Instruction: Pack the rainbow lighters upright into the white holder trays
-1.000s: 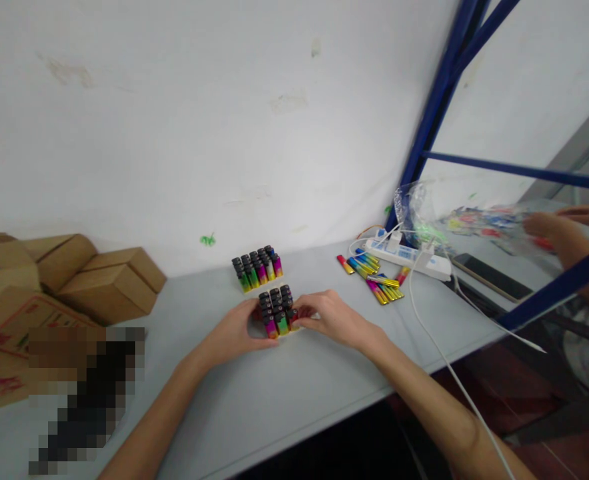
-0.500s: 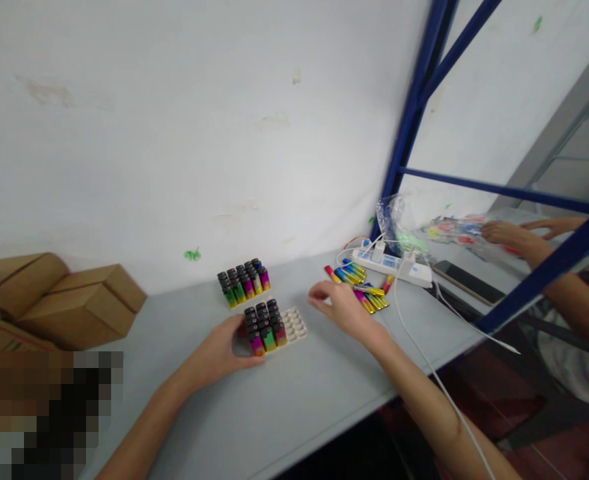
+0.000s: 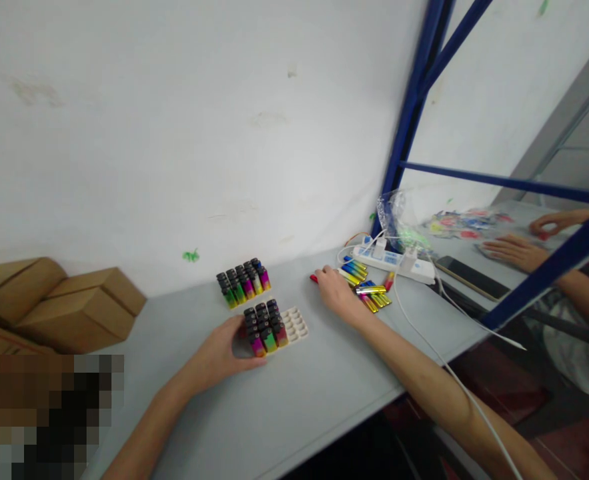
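Observation:
My left hand (image 3: 221,350) grips the left end of a white tray (image 3: 297,325), thumb at the front and fingers behind. Upright lighters (image 3: 267,327) with black tops and bright fading colours fill its left part; bare sockets show on the right. Behind it stands a second group of upright lighters (image 3: 244,283). My right hand (image 3: 338,293) is closed at the left edge of a pile of loose shiny coloured tubes (image 3: 374,297). A red-ended tube (image 3: 314,278) pokes out past its fingertips; the rest of it is hidden under the hand.
Behind the pile lies a white power strip (image 3: 394,261) with plugs and cables. A phone (image 3: 471,277) and clear plastic bag (image 3: 394,207) lie beyond. Cardboard boxes (image 3: 84,310) stand left. Past the blue frame (image 3: 409,120), another person's hands (image 3: 517,250) rest on a table.
My right hand has moved slightly to the left and closed on the red-ended tube, which has shifted left. My left hand stays on the tray. The other person's hands have moved right.

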A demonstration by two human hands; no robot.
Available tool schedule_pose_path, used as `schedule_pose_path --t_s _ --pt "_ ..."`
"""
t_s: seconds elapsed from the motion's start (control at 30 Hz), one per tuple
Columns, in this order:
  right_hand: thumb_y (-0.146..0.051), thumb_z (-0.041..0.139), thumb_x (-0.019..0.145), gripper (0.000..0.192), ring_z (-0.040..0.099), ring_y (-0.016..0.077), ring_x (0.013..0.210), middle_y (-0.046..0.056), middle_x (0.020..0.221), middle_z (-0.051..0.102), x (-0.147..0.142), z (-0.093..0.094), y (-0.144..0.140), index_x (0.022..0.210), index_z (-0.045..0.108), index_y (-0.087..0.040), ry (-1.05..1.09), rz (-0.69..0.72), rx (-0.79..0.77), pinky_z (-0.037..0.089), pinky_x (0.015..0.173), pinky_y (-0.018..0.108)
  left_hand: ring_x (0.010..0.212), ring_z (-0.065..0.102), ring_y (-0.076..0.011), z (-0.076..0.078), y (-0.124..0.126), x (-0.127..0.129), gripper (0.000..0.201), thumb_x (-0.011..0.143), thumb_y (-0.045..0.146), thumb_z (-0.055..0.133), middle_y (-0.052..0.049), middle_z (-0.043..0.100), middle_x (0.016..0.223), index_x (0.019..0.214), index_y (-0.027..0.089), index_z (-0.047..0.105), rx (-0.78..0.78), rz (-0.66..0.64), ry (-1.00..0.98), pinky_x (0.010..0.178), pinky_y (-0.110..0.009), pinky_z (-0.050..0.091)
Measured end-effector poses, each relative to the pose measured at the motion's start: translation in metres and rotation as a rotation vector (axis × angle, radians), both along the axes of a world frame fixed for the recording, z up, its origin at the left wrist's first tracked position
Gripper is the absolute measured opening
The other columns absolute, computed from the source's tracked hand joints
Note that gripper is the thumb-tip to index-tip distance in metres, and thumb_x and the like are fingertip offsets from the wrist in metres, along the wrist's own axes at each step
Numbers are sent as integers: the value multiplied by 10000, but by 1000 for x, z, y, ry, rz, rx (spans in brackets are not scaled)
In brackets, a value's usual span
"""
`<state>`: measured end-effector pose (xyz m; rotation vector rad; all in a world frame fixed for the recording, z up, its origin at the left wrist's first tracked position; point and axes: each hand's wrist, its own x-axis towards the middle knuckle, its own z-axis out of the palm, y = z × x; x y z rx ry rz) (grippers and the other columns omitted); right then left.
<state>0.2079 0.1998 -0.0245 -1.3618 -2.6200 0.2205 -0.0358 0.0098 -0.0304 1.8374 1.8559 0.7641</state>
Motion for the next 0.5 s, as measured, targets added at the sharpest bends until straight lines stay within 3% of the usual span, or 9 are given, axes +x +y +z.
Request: schedule_pose_path --t_s 0.1,0.3,0.4,0.5 --pt "22 402 1002 416 658 284 1188 233 1318 678 2 0 2 1262 711 -80 49 31 -56 490 1010 367 1196 709 -399 0 0 0 661 671 443 921 -144 765 1299 1234 175 702 -11 7 10 1051 -527 584" --pt "-193 713 953 337 738 239 1046 130 1137 803 16 2 13 1281 750 -127 203 139 -236 527 899 292 1247 693 -398 1 -1 1 751 666 434 931 -158 742 1373 1316 158 675 2 -1 -27 1104 -530 553" --pt "-234 770 899 281 745 224 1002 103 1104 815 19 2 13 1164 765 -140 517 270 -474 542 872 302 1249 691 -400 1 -1 1 764 658 430 938 -155 741 1380 1324 164 675 4 4 -24 1119 -543 540" --pt "-370 839 852 326 733 205 937 87 1051 811 19 4 6 1056 680 -170 860 419 -748 543 851 323 1217 703 -398 1 -1 1 719 655 431 937 -149 757 1342 1278 166 695 13 0 -15 1094 -538 557"
